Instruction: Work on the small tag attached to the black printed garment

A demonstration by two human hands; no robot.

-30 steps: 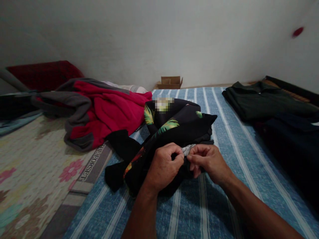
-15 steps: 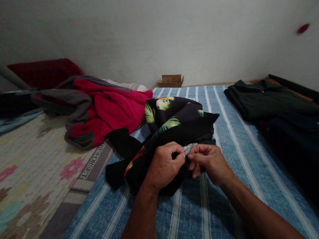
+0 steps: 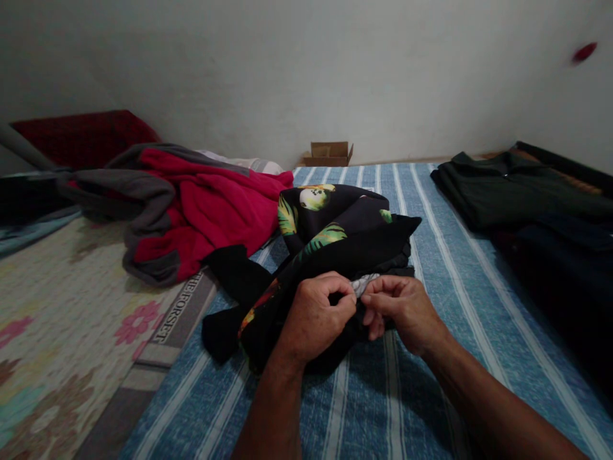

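Black printed garment [image 3: 330, 252]: one, crumpled, leaf motifs; centre of frame, on the blue striped sheet [image 3: 364, 415]; reaches above and behind both hands, its lower folds under the left.
Pale strip [image 3: 363, 285]: light grey, patterned; bridges the gap between the hands, against the garment's black cloth; whether part of it, cannot tell.
Left hand [image 3: 322, 313]: lower centre; thumb and forefinger pinched together on the strip's left end.
Right hand [image 3: 400, 310]: right of centre; thumb and forefinger pinched together on the strip's right end, other fingers curled below.
Red-and-grey garment [image 3: 215, 207]: heaped, left of centre.
Dark green garment [image 3: 517, 191]: folded, right side of frame.
Cardboard box [image 3: 329, 153]: open, upper centre.
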